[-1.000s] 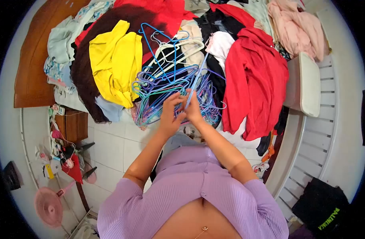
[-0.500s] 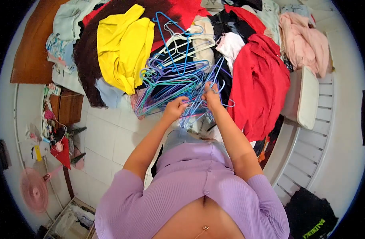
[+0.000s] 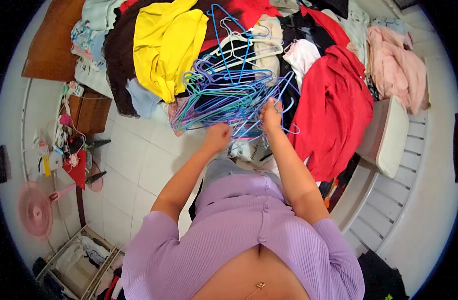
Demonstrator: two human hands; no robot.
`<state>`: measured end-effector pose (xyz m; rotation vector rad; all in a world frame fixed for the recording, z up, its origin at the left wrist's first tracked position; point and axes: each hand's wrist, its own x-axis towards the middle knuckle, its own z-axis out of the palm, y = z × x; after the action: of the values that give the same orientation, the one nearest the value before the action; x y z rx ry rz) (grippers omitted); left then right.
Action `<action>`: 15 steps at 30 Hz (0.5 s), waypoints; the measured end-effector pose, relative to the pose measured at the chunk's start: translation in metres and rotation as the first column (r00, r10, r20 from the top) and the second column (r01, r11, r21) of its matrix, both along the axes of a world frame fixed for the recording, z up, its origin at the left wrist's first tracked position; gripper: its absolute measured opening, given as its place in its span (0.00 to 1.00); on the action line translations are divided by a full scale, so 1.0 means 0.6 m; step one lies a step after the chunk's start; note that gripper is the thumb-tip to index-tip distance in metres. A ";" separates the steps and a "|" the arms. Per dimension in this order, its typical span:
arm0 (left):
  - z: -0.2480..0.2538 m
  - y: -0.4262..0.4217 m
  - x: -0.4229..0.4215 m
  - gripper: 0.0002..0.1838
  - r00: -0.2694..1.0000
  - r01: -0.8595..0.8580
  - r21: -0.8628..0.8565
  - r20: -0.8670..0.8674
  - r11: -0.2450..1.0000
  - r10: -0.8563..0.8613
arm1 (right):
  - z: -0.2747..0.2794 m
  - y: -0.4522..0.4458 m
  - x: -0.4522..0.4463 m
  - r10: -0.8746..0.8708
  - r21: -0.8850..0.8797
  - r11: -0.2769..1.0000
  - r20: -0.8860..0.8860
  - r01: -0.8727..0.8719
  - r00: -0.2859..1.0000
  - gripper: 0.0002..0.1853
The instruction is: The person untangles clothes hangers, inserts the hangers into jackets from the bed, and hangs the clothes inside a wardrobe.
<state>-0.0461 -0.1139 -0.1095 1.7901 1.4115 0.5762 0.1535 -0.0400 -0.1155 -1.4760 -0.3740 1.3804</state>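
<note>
Hands apart now. 1.0 s ago they met around one upright blue hanger; by 0.5 s ago they'd split and dropped to the hanger pile point(image 3: 224, 95). Now both sit low at its near side.

Right hand point(image 3: 272, 115): at the pile's right end, fingers curled, looks clenched around blue hangers point(image 3: 285, 86). How many, can't tell. Left hand point(image 3: 219, 137): curled by the near edge, back of hand to camera. Can't tell if that grip has a hanger or is just balled up.

Pile location: in front of the person, between yellow garment point(image 3: 169, 55) and red garment point(image 3: 334, 115). White hangers point(image 3: 234, 39) lie at the far side, out of both hands. Neither garment looks touched; their shift in frame is mostly camera.

My read: work has gone from a single hanger to the bunch. Pile looks tangled, hooks pointing several ways, so snagging is the likely trouble.
</note>
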 end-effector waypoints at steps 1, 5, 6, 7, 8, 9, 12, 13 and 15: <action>0.001 0.002 -0.013 0.09 0.991 -0.127 0.011 -0.032 0.992 0.128 | 0.018 0.002 0.003 -0.020 -0.021 1.000 -0.038 0.019 0.999 0.08; -0.051 0.006 -0.071 0.09 0.950 -0.243 0.063 -0.187 0.968 0.251 | 0.076 -0.003 0.014 0.045 0.018 0.999 -0.072 -0.044 0.996 0.10; -0.064 0.006 -0.081 0.08 0.906 -0.283 0.117 -0.292 0.952 0.305 | 0.105 -0.004 0.029 0.159 0.083 0.985 -0.141 -0.149 0.977 0.11; -0.078 0.003 -0.094 0.08 0.848 -0.313 0.174 -0.392 0.934 0.357 | 0.119 -0.006 0.038 0.196 0.120 0.976 -0.139 -0.180 0.971 0.12; -0.089 0.000 -0.109 0.08 0.886 -0.334 0.084 -0.311 0.939 0.343 | 0.122 -0.011 0.045 0.201 0.134 0.974 -0.133 -0.183 0.971 0.13; -0.092 -0.002 -0.110 0.08 0.888 -0.333 0.085 -0.306 0.939 0.342 | 0.123 -0.017 0.053 0.201 0.146 0.972 -0.123 -0.183 0.972 0.13; -0.104 -0.012 -0.094 0.10 0.955 -0.198 0.062 -0.211 0.978 0.206 | 0.098 -0.037 0.067 0.183 0.167 0.973 -0.147 -0.158 0.972 0.13; -0.107 -0.010 -0.078 0.11 0.987 -0.142 -0.087 -0.089 0.986 0.135 | 0.098 -0.035 0.064 0.188 0.171 0.972 -0.147 -0.163 0.971 0.13; -0.119 -0.015 -0.033 0.15 0.977 -0.001 -0.282 0.205 0.959 0.061 | 0.095 -0.040 0.060 0.131 0.142 0.984 -0.173 -0.107 0.976 0.12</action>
<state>-0.0658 -0.1231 -0.1809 1.4399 1.3041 0.5362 0.1894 -0.0637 -0.0582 -1.2250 -0.4346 1.5423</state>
